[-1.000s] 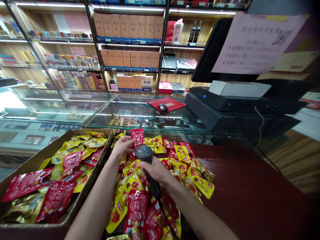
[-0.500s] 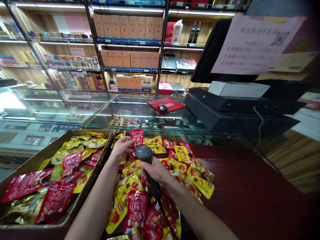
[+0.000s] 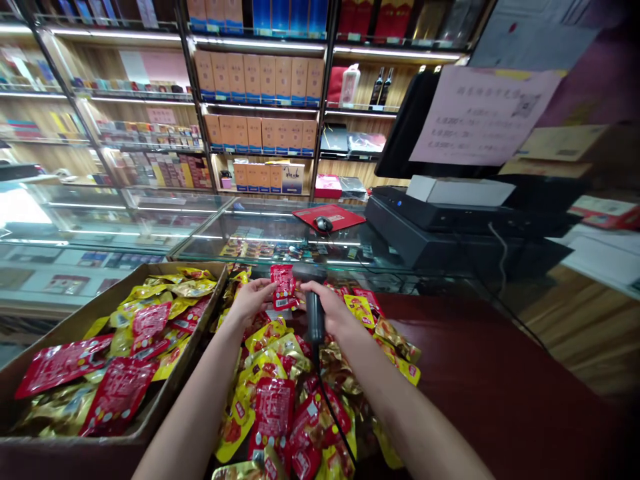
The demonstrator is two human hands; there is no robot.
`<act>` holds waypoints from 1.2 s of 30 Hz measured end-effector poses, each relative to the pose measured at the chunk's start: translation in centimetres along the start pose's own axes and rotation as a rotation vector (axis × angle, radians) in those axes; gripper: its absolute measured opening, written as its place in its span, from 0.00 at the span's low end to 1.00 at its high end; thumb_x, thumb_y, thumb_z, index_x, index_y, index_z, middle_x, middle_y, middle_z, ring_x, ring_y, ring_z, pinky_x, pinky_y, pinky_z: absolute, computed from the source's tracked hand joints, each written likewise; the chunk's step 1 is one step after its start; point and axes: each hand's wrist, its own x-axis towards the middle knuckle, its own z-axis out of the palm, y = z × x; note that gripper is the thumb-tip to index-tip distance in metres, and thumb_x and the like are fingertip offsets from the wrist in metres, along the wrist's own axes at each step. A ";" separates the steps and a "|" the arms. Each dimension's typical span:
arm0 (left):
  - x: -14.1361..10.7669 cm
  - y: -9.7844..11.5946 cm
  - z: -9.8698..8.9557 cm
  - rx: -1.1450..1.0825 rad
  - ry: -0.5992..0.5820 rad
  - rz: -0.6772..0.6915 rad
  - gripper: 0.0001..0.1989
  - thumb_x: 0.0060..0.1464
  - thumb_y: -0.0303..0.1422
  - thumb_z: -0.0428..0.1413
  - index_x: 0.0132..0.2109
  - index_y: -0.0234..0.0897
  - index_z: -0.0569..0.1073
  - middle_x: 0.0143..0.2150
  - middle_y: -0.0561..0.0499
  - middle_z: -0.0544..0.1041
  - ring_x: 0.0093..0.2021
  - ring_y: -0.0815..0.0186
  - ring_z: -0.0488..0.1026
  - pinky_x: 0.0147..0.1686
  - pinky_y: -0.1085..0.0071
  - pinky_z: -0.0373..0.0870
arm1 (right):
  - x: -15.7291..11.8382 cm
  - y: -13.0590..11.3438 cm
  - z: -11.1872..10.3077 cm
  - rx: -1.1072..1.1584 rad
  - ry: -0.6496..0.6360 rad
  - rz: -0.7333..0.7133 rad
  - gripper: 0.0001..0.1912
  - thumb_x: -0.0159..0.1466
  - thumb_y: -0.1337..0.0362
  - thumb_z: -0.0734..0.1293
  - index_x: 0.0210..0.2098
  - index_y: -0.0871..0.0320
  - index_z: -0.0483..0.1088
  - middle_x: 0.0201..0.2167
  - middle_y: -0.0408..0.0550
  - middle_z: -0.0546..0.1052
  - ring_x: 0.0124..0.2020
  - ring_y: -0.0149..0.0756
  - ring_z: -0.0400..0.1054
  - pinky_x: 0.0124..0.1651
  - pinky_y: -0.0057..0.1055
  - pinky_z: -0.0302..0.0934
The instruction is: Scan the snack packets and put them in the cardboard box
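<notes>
A: Head view, and there's the red packet (image 3: 283, 287): small, glossy, close to rectangular, standing upright with its printed side toward us!

B: Pale lettering fills the upper part, coloured dots run across below, and a barcode (image 3: 282, 302) sits at the bottom edge.

A: And where is it against the hands?

B: Right between them, up off the surface! The left hand (image 3: 251, 300) has its left edge pinched, thumb and fingers drawn together.

A: The right hand (image 3: 327, 310)?

B: Curled firmly round the handle of a black scanner (image 3: 315, 317), just to the packet's right. Its fingertips come close to the packet's right edge; whether they touch, I can't tell.

A: Scanner's head?

B: Mostly behind the packet and the fingers. Its cable (image 3: 334, 418) runs back toward the wearer, across a heap of red, yellow and gold packets (image 3: 273, 407) on the dark red tabletop (image 3: 465, 353).

A: Left of the left arm, a cardboard box (image 3: 197, 337) full of similar packets!
</notes>
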 end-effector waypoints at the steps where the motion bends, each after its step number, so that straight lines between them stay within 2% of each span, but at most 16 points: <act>1: -0.5 0.3 0.1 0.000 -0.001 0.002 0.14 0.44 0.35 0.64 0.37 0.33 0.72 0.31 0.48 0.78 0.27 0.68 0.75 0.25 0.74 0.72 | -0.1 -0.6 0.5 0.005 -0.004 0.030 0.04 0.52 0.67 0.67 0.28 0.60 0.70 0.23 0.43 0.74 0.24 0.28 0.67 0.30 0.24 0.64; 4: -2.3 2.0 -0.3 -0.002 0.032 0.051 0.14 0.49 0.37 0.60 0.40 0.32 0.74 0.36 0.44 0.79 0.32 0.66 0.77 0.26 0.76 0.71 | -0.6 -1.7 2.8 -0.027 -0.056 0.080 0.02 0.52 0.68 0.66 0.27 0.61 0.69 0.21 0.43 0.73 0.22 0.28 0.67 0.28 0.25 0.64; 7: -4.3 4.5 -2.1 -0.003 0.076 0.143 0.15 0.50 0.41 0.59 0.40 0.33 0.74 0.39 0.43 0.79 0.35 0.65 0.77 0.27 0.77 0.70 | -1.1 -2.1 6.1 -0.068 -0.158 0.086 0.01 0.53 0.68 0.66 0.27 0.60 0.68 0.18 0.42 0.71 0.20 0.28 0.65 0.27 0.26 0.64; 11: -6.9 8.1 -6.4 0.002 0.169 0.232 0.16 0.49 0.42 0.59 0.40 0.34 0.74 0.39 0.43 0.79 0.36 0.64 0.76 0.30 0.74 0.70 | -1.0 -1.6 12.1 -0.103 -0.298 0.038 0.03 0.55 0.70 0.64 0.24 0.60 0.66 0.17 0.41 0.69 0.20 0.26 0.63 0.28 0.23 0.63; 16: -9.8 11.3 -12.2 0.124 0.409 0.304 0.19 0.45 0.45 0.61 0.39 0.34 0.76 0.35 0.46 0.79 0.36 0.64 0.75 0.32 0.73 0.68 | -0.8 -0.2 19.6 -0.178 -0.417 0.053 0.04 0.53 0.69 0.66 0.23 0.61 0.67 0.15 0.39 0.66 0.18 0.26 0.60 0.29 0.24 0.63; 18: -10.8 11.7 -13.6 0.225 0.483 0.333 0.22 0.44 0.47 0.60 0.40 0.34 0.77 0.36 0.46 0.80 0.40 0.61 0.75 0.36 0.72 0.68 | -0.8 0.5 21.4 -0.212 -0.428 0.064 0.04 0.52 0.69 0.68 0.23 0.61 0.67 0.15 0.39 0.66 0.18 0.26 0.59 0.28 0.24 0.63; 20: -11.6 11.6 -14.2 0.295 0.536 0.360 0.24 0.44 0.48 0.60 0.43 0.34 0.77 0.38 0.47 0.80 0.45 0.59 0.74 0.42 0.70 0.67 | -1.0 1.1 22.0 -0.232 -0.431 0.075 0.04 0.52 0.69 0.68 0.24 0.61 0.67 0.15 0.39 0.65 0.18 0.25 0.59 0.27 0.25 0.62; 22: -12.1 11.1 -14.1 0.315 0.540 0.368 0.26 0.44 0.48 0.60 0.46 0.34 0.77 0.40 0.46 0.80 0.48 0.57 0.73 0.46 0.67 0.66 | -1.3 1.5 21.4 -0.238 -0.438 0.081 0.04 0.53 0.68 0.68 0.24 0.61 0.67 0.16 0.39 0.65 0.19 0.26 0.59 0.28 0.25 0.63; 25: -12.8 9.8 -12.4 0.306 0.455 0.360 0.27 0.44 0.46 0.61 0.48 0.33 0.76 0.45 0.44 0.79 0.51 0.55 0.72 0.50 0.64 0.65 | -2.5 1.7 18.8 -0.238 -0.437 0.079 0.03 0.54 0.68 0.66 0.25 0.61 0.67 0.17 0.40 0.66 0.22 0.27 0.63 0.32 0.26 0.65; 28: -13.6 8.0 -9.4 0.316 0.347 0.372 0.24 0.45 0.43 0.62 0.47 0.34 0.77 0.49 0.44 0.78 0.54 0.55 0.70 0.55 0.63 0.62 | -4.6 1.4 15.1 -0.230 -0.395 0.067 0.01 0.54 0.70 0.65 0.26 0.61 0.68 0.21 0.43 0.70 0.28 0.30 0.68 0.37 0.29 0.67; 31: -14.8 5.8 -5.9 0.305 0.198 0.345 0.23 0.45 0.41 0.62 0.49 0.36 0.76 0.52 0.45 0.77 0.56 0.55 0.70 0.54 0.64 0.63 | -7.6 1.2 10.9 -0.193 -0.338 0.065 0.03 0.53 0.71 0.64 0.28 0.62 0.70 0.27 0.47 0.75 0.33 0.33 0.71 0.38 0.31 0.68; 34: -16.7 2.8 -2.9 0.356 0.045 0.324 0.24 0.46 0.41 0.62 0.50 0.37 0.75 0.54 0.45 0.75 0.57 0.54 0.68 0.55 0.63 0.63 | -11.4 1.8 6.5 -0.145 -0.286 0.048 0.05 0.52 0.72 0.64 0.29 0.62 0.70 0.30 0.50 0.77 0.35 0.34 0.73 0.38 0.30 0.69; 36: -18.4 0.5 -1.6 0.460 -0.023 0.353 0.24 0.47 0.41 0.62 0.51 0.38 0.76 0.55 0.45 0.74 0.58 0.53 0.67 0.58 0.62 0.60 | -14.2 2.8 3.6 -0.120 -0.264 0.013 0.06 0.51 0.73 0.64 0.30 0.62 0.71 0.33 0.50 0.78 0.37 0.35 0.73 0.39 0.30 0.69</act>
